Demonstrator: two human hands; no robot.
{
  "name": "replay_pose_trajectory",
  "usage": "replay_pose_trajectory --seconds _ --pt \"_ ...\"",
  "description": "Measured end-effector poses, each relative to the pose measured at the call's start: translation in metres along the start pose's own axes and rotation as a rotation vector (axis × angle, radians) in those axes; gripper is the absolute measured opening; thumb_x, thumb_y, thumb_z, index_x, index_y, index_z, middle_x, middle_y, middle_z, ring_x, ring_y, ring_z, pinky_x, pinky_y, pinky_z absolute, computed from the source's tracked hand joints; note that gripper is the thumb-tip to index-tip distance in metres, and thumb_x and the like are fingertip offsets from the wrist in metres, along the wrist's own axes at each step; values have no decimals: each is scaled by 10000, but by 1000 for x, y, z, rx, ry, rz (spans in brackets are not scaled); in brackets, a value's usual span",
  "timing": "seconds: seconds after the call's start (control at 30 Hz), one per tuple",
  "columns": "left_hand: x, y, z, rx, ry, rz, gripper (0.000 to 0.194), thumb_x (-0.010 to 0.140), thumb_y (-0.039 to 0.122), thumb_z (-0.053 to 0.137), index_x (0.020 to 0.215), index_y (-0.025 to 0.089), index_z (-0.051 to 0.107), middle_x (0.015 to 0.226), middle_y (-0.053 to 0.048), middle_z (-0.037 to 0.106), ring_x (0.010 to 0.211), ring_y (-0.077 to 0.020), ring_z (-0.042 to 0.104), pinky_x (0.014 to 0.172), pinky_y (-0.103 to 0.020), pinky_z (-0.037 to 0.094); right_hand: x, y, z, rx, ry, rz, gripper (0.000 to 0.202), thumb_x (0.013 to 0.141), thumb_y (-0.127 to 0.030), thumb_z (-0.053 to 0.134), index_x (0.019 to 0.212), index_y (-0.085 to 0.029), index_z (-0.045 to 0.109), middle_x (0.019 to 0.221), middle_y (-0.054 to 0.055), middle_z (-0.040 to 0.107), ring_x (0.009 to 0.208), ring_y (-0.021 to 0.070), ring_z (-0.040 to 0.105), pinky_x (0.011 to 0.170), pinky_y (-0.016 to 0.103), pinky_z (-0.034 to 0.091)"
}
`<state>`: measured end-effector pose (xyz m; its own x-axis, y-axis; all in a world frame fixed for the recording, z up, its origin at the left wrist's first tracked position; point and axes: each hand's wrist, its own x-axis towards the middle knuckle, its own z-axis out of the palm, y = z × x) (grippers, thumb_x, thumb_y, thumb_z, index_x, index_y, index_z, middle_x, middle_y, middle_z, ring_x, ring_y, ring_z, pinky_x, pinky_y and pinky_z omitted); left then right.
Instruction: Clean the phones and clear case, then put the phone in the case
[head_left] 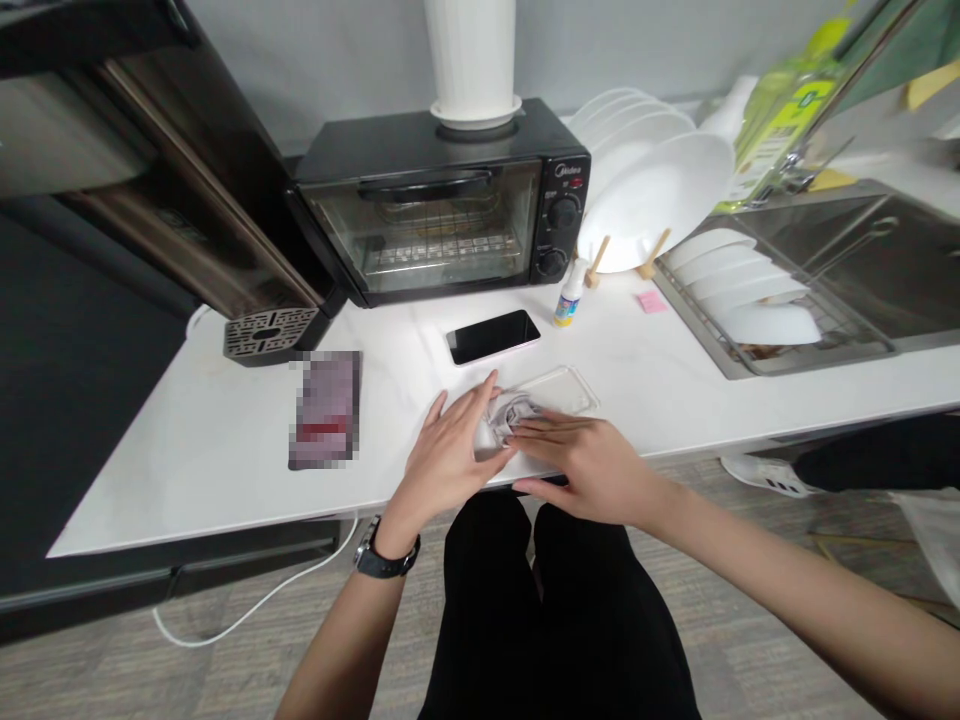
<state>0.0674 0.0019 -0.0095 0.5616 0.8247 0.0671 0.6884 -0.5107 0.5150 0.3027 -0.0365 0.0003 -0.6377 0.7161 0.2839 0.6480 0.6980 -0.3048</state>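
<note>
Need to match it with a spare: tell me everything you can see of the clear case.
The clear case looks like see-through plastic, shallow, with a raised rim and rounded corners. It lies flat on the white counter, nearer the person than the phone. The left hand is around its left end; the right hand rests on a crumpled grey cloth on it. Both hide part.

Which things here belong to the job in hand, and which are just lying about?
In the job:
- grey cloth, under the right hand
- clear case, at the left hand
- probably spray bottle, phone

Lying about:
- toaster oven
- white pot
- racked plates
- pink pad
</note>
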Motion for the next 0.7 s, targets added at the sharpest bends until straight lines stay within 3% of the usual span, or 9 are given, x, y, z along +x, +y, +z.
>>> replay_pose_trajectory --seconds 0.17,0.27,0.37,0.5,0.6,0.7 --pt "0 1 -1 -4 -1 3 943 985 404 663 1709 365 60 1656 -37 506 1543 -245 459 1352 -548 117 -24 30 -34 -325 3 164 446 1097 -516 484 1127 -183 780 1104 107 832 1011 278 799 833 365 616" --pt "0 1 -2 -6 -2 1 917 993 372 639 1708 370 67 1663 -27 497 1550 -237 451 1352 -541 132 -15 37 -28 -354 3 207 527 1073 -588 487 1107 -140 762 1082 160 822 991 311 794 792 382 612" --pt "0 0 -2 -2 -4 3 899 999 356 618 1709 371 66 1668 -33 491 1550 -242 451 1348 -549 148 4 23 -2 -237 63 215 591 1052 -623 508 1254 -103 705 1249 217 772 1138 340 762 905 431 622" --pt "1 -1 -1 15 -3 7 953 974 327 647 1713 343 45 1692 -75 450 1545 -252 458 1344 -550 166 16 -5 23 -30 96 67 640 1031 -640 547 1376 -111 653 1387 212 714 1368 310 648 1129 458 543" --pt "2 0 0 16 9 3 964 977 340 651 1713 338 28 1674 -74 475 1533 -251 472 1345 -547 165 3 -8 14 0 64 14 588 1044 -607 550 1359 -128 678 1358 176 740 1313 283 690 1129 433 549" --pt "1 1 -1 10 12 1 940 993 394 644 1710 349 38 1661 -53 497 1528 -254 479 1347 -552 155 -17 9 -6 -130 74 105 472 1078 -510 530 1310 -146 722 1289 151 777 1214 281 747 1068 421 590"
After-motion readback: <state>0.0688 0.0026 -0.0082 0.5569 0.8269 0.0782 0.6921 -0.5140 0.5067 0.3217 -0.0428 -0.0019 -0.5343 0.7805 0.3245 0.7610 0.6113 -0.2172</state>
